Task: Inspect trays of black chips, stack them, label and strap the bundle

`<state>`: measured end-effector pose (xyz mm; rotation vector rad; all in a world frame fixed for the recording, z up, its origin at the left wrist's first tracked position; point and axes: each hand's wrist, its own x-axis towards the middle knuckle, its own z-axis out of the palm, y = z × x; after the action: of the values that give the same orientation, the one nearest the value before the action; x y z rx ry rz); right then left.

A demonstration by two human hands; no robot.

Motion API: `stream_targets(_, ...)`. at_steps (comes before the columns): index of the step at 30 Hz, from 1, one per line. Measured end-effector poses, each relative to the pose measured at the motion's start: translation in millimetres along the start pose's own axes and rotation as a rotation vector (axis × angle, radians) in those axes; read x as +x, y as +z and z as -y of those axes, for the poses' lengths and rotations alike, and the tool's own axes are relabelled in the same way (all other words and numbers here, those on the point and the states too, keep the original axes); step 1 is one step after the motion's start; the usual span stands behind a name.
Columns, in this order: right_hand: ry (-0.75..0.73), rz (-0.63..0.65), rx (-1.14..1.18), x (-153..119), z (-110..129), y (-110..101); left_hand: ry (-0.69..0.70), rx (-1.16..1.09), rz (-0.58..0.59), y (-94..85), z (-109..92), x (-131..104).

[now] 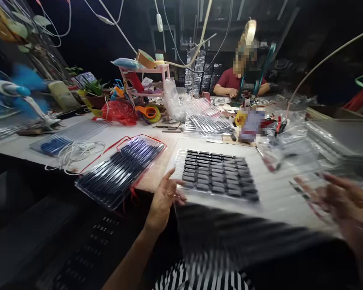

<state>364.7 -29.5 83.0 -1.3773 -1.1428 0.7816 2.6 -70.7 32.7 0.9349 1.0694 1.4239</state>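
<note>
My left hand (pixel 165 197) has its fingers apart beside the near left corner of a clear plastic tray (pixel 178 159). Rows of small black parts (pixel 219 175) lie in that tray, looking like capped sticks or tubes. At the right, my right hand (pixel 347 201) is smeared by motion, with its fingers pointing left. Clear plastic with reddish edges (pixel 310 195) shows at its fingertips; whether they grip it is too blurred to tell. Below the tray, a blurred see-through ribbed sheet (pixel 230 229) spans the table's front edge between my hands.
A filled tray of dark sticks (pixel 121 173) with red ribbon lies left, near a coiled white cable (pixel 78 155). Clear ribbed trays (pixel 208 117) are stacked behind. A blue fan (pixel 21 90) stands far left, a pink shelf (pixel 143 70) at the back. Another person (pixel 230 80) sits opposite.
</note>
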Motion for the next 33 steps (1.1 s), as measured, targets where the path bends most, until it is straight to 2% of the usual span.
stream_targets(2, 0.132, -0.033, 0.131, 10.0, -8.4, 28.7, -0.01, -0.021, -0.077, -15.9, -3.3, 12.1)
stream_targets(4, 0.198, 0.018, 0.196, 19.5, -17.8, 56.3, 0.006, 0.075, -0.113, -30.7, -1.6, 28.2)
stream_targets(6, 0.218, 0.114, 0.152, 27.2, -25.7, 75.1, 0.041, 0.302, -0.149, -43.7, 4.0, 49.5)
stream_targets(8, 0.195, 0.207, 0.021, 32.9, -32.4, 82.4, 0.075, 0.546, -0.177, -53.8, 10.9, 73.5)
stream_targets(12, 0.081, 0.261, -0.372, 40.3, -48.6, 72.9, 0.127, 0.787, -0.153, -60.0, 22.3, 109.6)
stream_targets(16, 0.06, 0.253, -0.676, 45.7, -67.3, 55.3, 0.155, 0.892, -0.126, -56.2, 28.5, 118.4)
stream_targets(20, 0.099, 0.262, -0.617, 50.1, -78.6, 48.1, 0.158, 0.978, -0.102, -55.9, 30.5, 122.3)
stream_targets(25, -0.099, 0.271, -0.678, 57.6, -80.7, 57.6, 0.133, 1.161, -0.055, -55.2, 31.8, 139.2)
stream_targets(29, -0.148, 0.378, -0.852, 65.1, -76.4, 67.8, 0.089, 1.257, 0.017, -51.8, 30.7, 156.8)
stream_targets(33, -0.217, 0.435, -0.878, 68.6, -73.2, 72.8, 0.145, 1.303, 0.065, -42.8, 25.7, 160.0)
